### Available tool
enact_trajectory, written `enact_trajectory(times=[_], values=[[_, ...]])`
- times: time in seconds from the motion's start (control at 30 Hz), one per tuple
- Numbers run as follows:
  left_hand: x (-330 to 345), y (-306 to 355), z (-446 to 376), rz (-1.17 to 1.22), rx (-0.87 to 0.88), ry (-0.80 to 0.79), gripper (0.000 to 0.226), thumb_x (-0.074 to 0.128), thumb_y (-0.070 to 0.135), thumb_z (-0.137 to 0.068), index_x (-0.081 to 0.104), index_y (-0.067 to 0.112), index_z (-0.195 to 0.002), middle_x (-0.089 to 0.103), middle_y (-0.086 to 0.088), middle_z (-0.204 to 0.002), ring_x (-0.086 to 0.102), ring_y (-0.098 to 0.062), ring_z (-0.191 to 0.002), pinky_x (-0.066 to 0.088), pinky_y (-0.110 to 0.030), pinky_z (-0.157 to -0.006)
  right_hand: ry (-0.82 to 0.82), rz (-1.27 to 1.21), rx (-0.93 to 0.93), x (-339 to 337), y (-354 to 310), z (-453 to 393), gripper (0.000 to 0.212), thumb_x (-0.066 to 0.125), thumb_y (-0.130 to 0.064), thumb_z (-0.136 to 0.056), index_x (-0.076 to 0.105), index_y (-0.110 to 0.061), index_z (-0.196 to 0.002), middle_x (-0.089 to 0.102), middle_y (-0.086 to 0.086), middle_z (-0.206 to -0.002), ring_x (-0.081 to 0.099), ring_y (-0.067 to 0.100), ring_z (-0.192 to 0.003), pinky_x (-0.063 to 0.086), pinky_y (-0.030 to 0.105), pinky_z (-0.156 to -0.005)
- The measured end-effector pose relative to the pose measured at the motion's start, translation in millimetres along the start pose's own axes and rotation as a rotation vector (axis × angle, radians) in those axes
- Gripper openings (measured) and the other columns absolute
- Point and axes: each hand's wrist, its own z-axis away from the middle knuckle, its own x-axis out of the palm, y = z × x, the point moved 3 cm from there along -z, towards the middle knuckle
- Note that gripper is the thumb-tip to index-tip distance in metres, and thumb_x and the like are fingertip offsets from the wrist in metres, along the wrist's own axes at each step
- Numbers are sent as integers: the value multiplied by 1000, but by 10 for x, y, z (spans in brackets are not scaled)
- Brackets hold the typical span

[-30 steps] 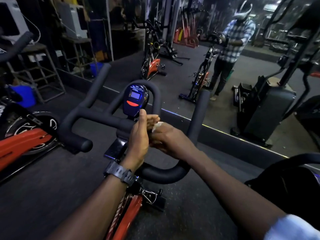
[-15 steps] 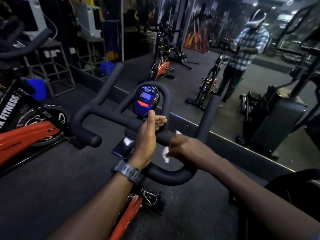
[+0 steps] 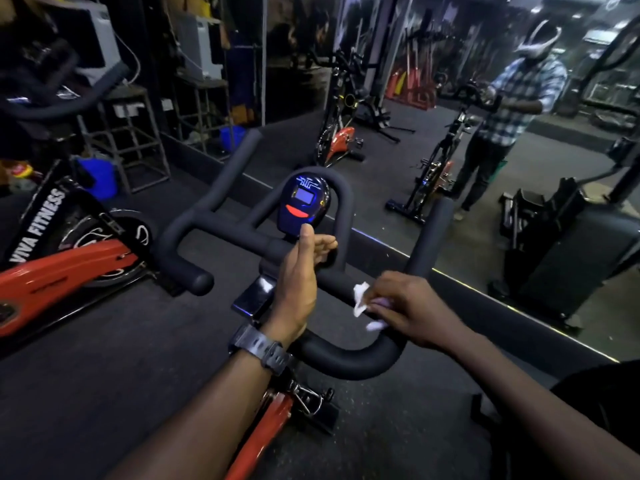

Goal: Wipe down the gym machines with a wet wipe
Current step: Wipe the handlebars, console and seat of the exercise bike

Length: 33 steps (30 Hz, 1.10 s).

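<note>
On the right side of the spin bike's handlebar, your right hand pinches the white wet wipe in curled fingers. Your left hand stands edge-up with straight fingers, holding nothing, just below the blue console.

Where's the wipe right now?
In the head view, the wipe is right of centre, pinched in the right hand against the handlebar, just right of the open left hand.

My wipe: white. Handlebar: black. Console: blue, red stripe. Bike frame: red. My watch: dark grey. Floor: dark.
</note>
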Motion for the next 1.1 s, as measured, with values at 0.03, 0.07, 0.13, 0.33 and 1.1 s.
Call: enact_trajectory(times=[0.03,0.07,0.13,0.33,1.1], values=[[-6,9,4,-8,2,5,66,28,61,-94,71,12,-101,75,-9,-106,70,-18,-105,50,-22,-91,64,9,48,-36,53,-52,10,66,-18,-90,65,-27,-84,59,-4,-78,56,11,-72,49,30,-70],[8,4,0,-18,3,5,67,28,61,-93,71,10,-103,75,-9,-106,69,-19,-106,50,-23,-92,163,43,86,-20,98,-163,17,67,-13,-88,61,-27,-81,57,-3,-75,53,12,-69,50,33,-69],[3,-7,1,-26,-1,6,69,27,61,-94,71,8,-103,75,-11,-106,70,-21,-105,51,-26,-94,290,22,160,135,30,-452,13,69,-9,-85,67,-22,-87,61,0,-80,56,16,-74,47,25,-75],[3,22,16,-34,5,47,71,27,65,-95,71,9,-102,76,-9,-106,70,-19,-105,51,-27,-95,-36,20,-186,168,-26,-181,8,66,-11,-89,73,-14,-94,63,1,-88,57,14,-84,47,24,-75],[110,127,-246,-220,-31,-57,68,31,86,-73,65,33,-101,68,8,-118,60,-11,-121,39,-43,-115,663,-19,316,-280,379,-1373,24,86,-22,-70,63,-13,-66,60,-3,-67,52,12,-63,40,29,-61]])
